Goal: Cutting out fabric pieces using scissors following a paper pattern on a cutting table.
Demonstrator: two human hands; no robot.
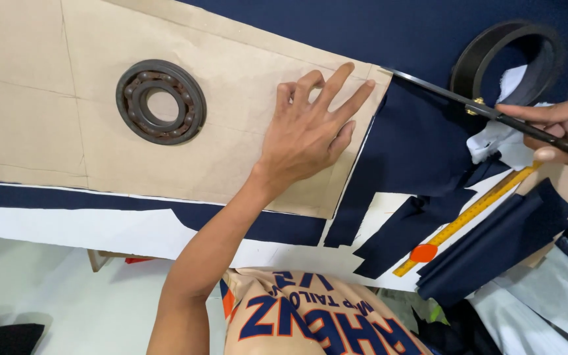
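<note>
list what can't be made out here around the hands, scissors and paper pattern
- Right hand, head view: cut off by the right edge, so its grip on the scissors shows only in part.
- Scissor handles: run out of frame at the right edge.
- Navy cloth: the part under the paper pattern and the flat left hand is covered.
- Yellow ruler: upper end hidden behind the right hand, markings too small to read.
</note>
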